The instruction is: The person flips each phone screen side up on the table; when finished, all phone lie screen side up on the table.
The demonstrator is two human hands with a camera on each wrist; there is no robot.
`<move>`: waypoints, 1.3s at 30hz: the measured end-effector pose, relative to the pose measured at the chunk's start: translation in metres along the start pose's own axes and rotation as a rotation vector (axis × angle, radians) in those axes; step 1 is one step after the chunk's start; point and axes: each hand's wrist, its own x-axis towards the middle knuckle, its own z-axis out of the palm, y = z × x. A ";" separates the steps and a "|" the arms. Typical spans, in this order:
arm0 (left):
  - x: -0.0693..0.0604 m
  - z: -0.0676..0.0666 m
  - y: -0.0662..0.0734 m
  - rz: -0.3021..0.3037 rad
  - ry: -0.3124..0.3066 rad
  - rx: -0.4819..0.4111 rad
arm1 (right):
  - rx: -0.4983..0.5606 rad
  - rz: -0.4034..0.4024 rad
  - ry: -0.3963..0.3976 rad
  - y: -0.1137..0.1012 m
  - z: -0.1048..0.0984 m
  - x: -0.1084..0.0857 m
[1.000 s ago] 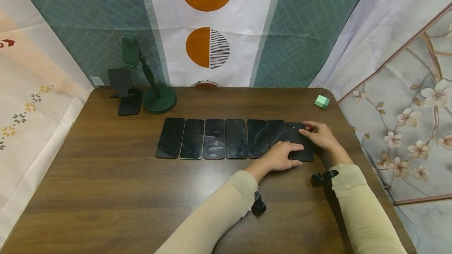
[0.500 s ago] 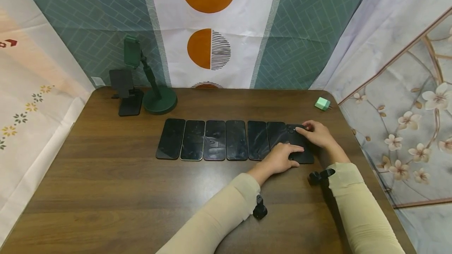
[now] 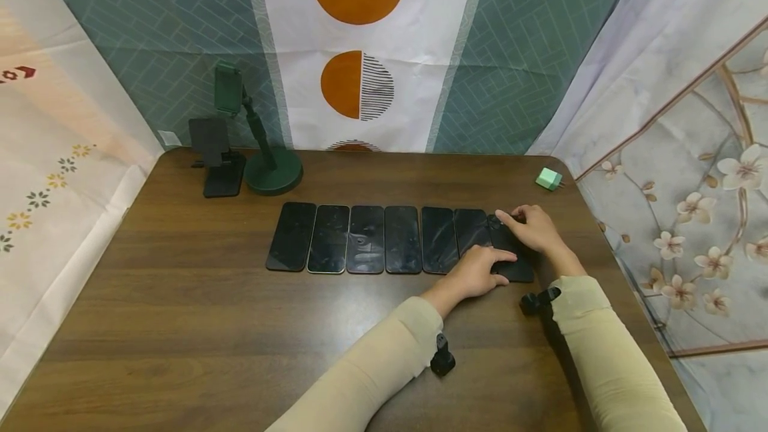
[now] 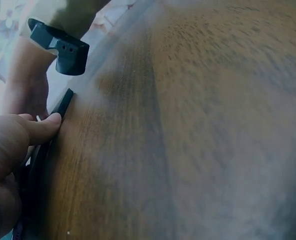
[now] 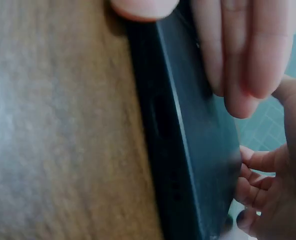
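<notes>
A black phone [image 3: 507, 239] lies back up at the right end of a row of phones, its camera end away from me. My left hand [image 3: 474, 271] lies across its near part with straight fingers, and the thumb [image 4: 50, 125] touches the near edge. At the far end my right hand [image 3: 537, 229] rests with the thumb stretched left along the top and the other fingers behind the edge. In the right wrist view, the phone's near side [image 5: 173, 150] shows a port, with the left fingers [image 5: 248, 55] above its surface. Part of the phone is hidden under both hands.
Several dark phones [image 3: 367, 239] lie side by side to the left. A green stand [image 3: 273, 172] and a black phone stand [image 3: 222, 172] are at the back left. A pale green charger plug [image 3: 549, 179] lies at the back right of the wooden table [image 3: 180, 325].
My right hand has slid left along the far edge of the end phone, its thumb reaching further left. My left hand stays over the near part. The view has shifted slightly.
</notes>
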 end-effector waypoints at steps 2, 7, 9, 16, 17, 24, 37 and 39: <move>-0.001 0.000 0.000 0.002 -0.007 0.004 | -0.016 0.015 -0.007 -0.001 0.000 0.001; -0.001 0.002 -0.003 0.027 -0.013 -0.004 | -0.006 0.047 -0.022 0.000 -0.006 0.002; -0.001 0.003 -0.005 0.041 -0.006 -0.009 | 0.018 0.039 -0.031 0.001 -0.009 0.002; -0.003 0.005 -0.009 0.046 0.037 -0.065 | 0.110 -0.028 -0.012 0.011 -0.009 0.001; -0.003 0.005 -0.009 0.044 0.047 -0.078 | 0.139 -0.024 0.006 0.011 -0.009 0.001; -0.006 0.003 -0.012 0.027 0.146 -0.235 | 0.382 0.017 0.041 0.000 -0.009 -0.001; -0.011 -0.001 -0.011 -0.087 0.271 -0.666 | 0.573 0.044 -0.067 -0.023 -0.007 -0.003; -0.011 -0.003 -0.011 -0.107 0.276 -0.678 | 0.602 0.022 -0.080 -0.023 -0.005 -0.004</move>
